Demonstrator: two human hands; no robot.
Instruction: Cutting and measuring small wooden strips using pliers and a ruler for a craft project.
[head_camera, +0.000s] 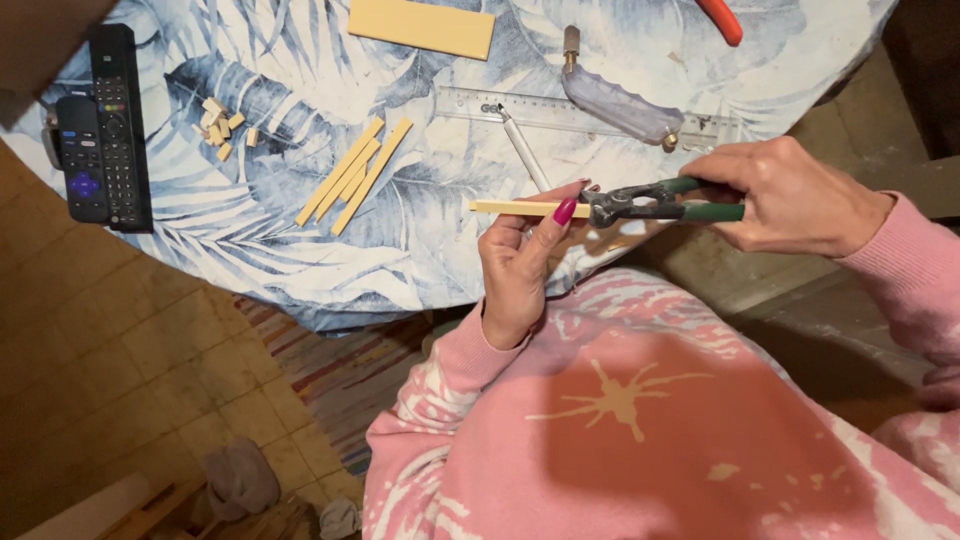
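While our left hand (520, 265) pinches the cream strip (515, 208), our right hand (790, 195) closes nippers (640, 203) on its end; next, a firm squeeze.

- i have one view only, from the camera worn on the person's head, so no second view overlaps it.
- it looks steeply down over the chest and lap, with the pink sweatshirt (640, 420) filling the lower right.
- it sits close: the left hand (522, 262) and right hand (790, 195) are near mid-frame.
- the table (440, 250), with its leaf-print cloth, runs across the top and is cut by the upper edge.
- the tiled floor (130, 370) shows at lower left, farther off.
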